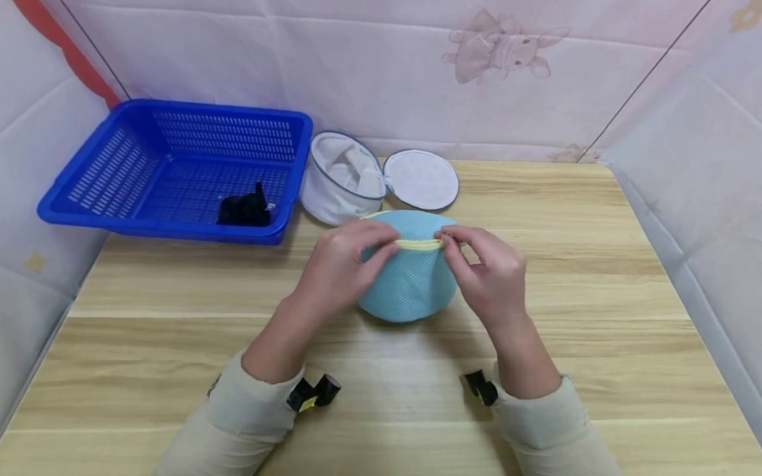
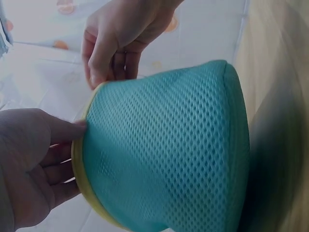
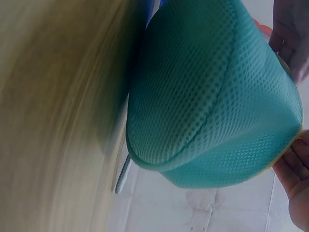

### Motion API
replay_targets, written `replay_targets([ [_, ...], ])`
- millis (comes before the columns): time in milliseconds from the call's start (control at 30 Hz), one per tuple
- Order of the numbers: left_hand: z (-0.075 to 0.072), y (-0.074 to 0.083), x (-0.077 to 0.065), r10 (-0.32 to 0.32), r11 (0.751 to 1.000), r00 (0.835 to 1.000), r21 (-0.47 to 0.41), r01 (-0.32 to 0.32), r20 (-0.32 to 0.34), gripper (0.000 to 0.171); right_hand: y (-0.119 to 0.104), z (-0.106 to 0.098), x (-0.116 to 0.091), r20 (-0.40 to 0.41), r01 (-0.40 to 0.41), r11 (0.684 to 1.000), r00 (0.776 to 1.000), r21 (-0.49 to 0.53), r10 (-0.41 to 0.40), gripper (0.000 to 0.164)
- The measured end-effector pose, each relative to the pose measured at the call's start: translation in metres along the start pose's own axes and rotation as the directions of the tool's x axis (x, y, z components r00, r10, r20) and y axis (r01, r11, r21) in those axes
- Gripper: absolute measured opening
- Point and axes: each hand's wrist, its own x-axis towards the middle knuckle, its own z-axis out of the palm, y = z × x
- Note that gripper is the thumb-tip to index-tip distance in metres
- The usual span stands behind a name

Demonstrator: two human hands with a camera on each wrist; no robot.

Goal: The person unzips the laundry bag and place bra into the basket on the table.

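Head view: the left hand (image 1: 344,260) pinches the yellow trim (image 1: 419,244) of the turquoise mesh bag (image 1: 411,291) between thumb and fingers. The right hand (image 1: 491,271) pinches the same trim at its right-hand portion, thumb against forefinger; whether a zip pull sits within that grip cannot be told.

Determining relation: the bag lies directly between the two hands and ahead of the person, and the short exposed run of trim crosses from left to right, fingertip to fingertip. In my judgement any further work along this edge depends on that line. Neither hand is nearer, as both are in contact. The bag is rounded, with no clear long axis. Both wrist views show its base towards the table (image 1: 595,297) and the trim on the side away from it; full contact of the base is not verifiable.

Beyond the bag, near the wall, stands a white mesh bag (image 1: 342,206), its round lid (image 1: 424,180) folded out to the right. Further left is a blue basket (image 1: 167,226) holding a black item (image 1: 244,210), identity uncertain.
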Motion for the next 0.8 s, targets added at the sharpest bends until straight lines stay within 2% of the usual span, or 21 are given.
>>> replay_targets([
  [233,0.013,0.011,-0.002,0.081,0.995,0.997,0.053,-0.082,0.018,0.015,-0.008,0.006,-0.003,0.063,0.068,0.997,0.996,-0.043,-0.065,0.011],
  [333,0.014,0.011,-0.003,0.085,0.994,0.996,0.065,-0.085,0.002,0.014,-0.009,0.007,-0.004,0.073,0.071,0.997,0.995,-0.039,-0.068,0.01],
  [567,0.013,0.006,-0.002,0.104,0.993,0.995,0.066,-0.103,-0.007,0.012,-0.008,0.007,-0.003,0.056,0.025,1.0,0.998,0.009,-0.025,0.01],
  [800,0.009,0.003,-0.001,0.095,0.993,0.995,0.068,-0.095,-0.006,0.011,-0.004,0.006,-0.003,0.051,0.014,1.0,0.999,-0.004,-0.014,0.009],
])
